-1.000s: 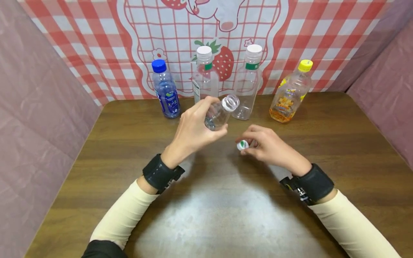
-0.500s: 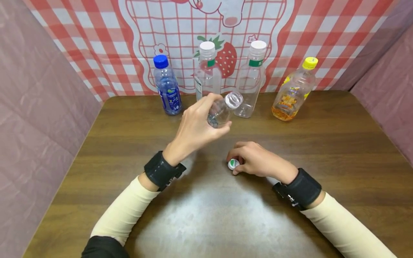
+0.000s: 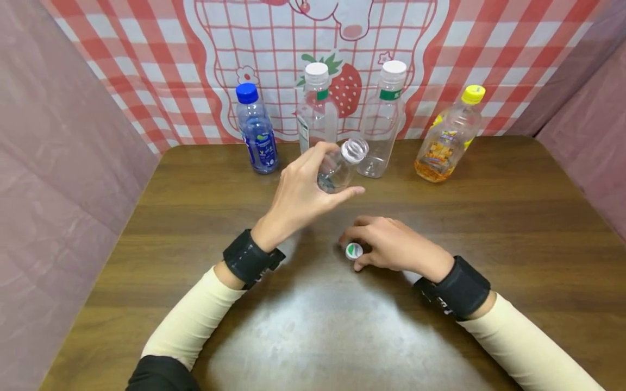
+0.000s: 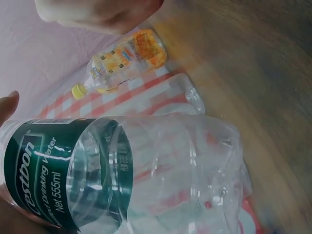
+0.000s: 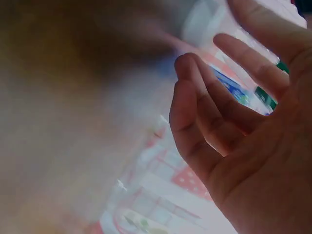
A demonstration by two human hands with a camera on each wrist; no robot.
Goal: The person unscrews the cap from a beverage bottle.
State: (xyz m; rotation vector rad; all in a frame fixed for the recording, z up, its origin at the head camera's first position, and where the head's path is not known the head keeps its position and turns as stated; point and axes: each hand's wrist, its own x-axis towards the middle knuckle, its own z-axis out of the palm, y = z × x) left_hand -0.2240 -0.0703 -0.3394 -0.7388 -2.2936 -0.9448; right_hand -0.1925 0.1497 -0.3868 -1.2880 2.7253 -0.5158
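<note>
My left hand (image 3: 305, 187) grips a clear plastic water bottle (image 3: 337, 171), tilted, with its uncapped mouth up and to the right. In the left wrist view the bottle's green label (image 4: 44, 170) and transparent body show. The thumb sticks out to the right. A small white bottle cap (image 3: 354, 251) with a green mark lies on the wooden table (image 3: 235, 336). My right hand (image 3: 391, 243) is over the table around this cap, its thumb and index finger spread to either side. The right wrist view shows that hand's fingers (image 5: 185, 112) loosely bent; the cap is out of sight there.
Along the back stand a blue-capped bottle (image 3: 258, 136), two clear white-capped bottles, one at left (image 3: 318, 111) partly behind my left hand and one at right (image 3: 383, 122), and a yellow-capped bottle (image 3: 447, 138) with orange liquid. A checked cloth (image 3: 171, 65) hangs behind them.
My right hand brought the cap down and nearer to me on the table, then its thumb and finger parted from it. The left thumb has straightened out; the bottle stays held.
</note>
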